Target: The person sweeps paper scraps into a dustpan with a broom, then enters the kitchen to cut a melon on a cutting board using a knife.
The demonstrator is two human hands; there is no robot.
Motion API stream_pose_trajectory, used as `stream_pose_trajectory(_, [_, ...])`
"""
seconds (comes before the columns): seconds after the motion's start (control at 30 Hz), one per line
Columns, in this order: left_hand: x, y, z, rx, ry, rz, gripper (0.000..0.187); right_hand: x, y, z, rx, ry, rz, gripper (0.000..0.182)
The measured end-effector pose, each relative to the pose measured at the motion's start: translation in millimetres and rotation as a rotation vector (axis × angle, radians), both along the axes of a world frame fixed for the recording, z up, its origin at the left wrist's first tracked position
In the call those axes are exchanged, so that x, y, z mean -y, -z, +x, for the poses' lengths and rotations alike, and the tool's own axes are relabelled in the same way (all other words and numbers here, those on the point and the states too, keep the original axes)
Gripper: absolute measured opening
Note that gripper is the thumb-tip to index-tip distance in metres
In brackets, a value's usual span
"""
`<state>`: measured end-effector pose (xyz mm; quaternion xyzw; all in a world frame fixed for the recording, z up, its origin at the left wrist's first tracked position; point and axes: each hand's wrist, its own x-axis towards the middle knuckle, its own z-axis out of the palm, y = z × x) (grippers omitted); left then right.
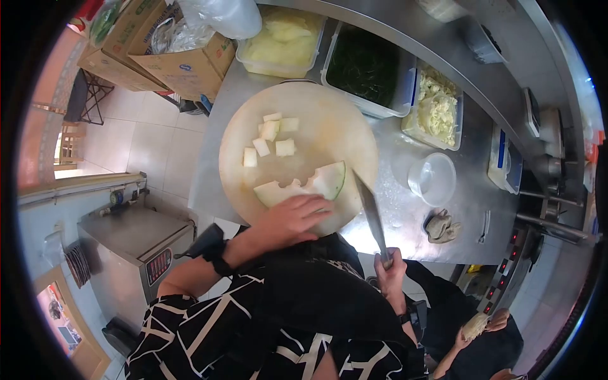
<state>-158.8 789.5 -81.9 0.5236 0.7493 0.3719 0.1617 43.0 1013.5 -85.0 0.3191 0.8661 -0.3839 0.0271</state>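
Knife sits gripped by its handle in the right hand, blade over the round cutting board. The left hand presses flat on the melon slice; cut cubes lie beyond, then tubs.

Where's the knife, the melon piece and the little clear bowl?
knife (pixel 369 212): head view, middle of the blade.
melon piece (pixel 329 179): head view, pale flesh near the green rind.
clear bowl (pixel 432 178): head view, inside of the bowl.
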Motion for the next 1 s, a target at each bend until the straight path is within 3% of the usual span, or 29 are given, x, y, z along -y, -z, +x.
stream_pose_trajectory(0.07, [-13,15,7,-0.018,-0.033,0.047,0.047,1,-13,-18,-0.089,-0.117,0.137,0.020])
stream_pose_trajectory(0.13, [-21,19,7,-0.104,-0.100,0.029,0.040,-3,-20,-30,0.000,-0.158,0.183,0.025])
stream_pose_trajectory(0.23, [-22,42,8,-0.135,-0.141,-0.036,0.031,-8,-30,-46,0.026,-0.417,0.336,0.036])
stream_pose_trajectory(0.33, [-23,44,5,-0.140,-0.231,0.039,0.021,-14,-33,-54,0.028,-0.446,0.326,0.035])
stream_pose_trajectory(1.0, [-19,50,0,-0.216,-0.206,0.007,0.018,-34,-50,-79,0.164,-0.553,0.227,0.030])
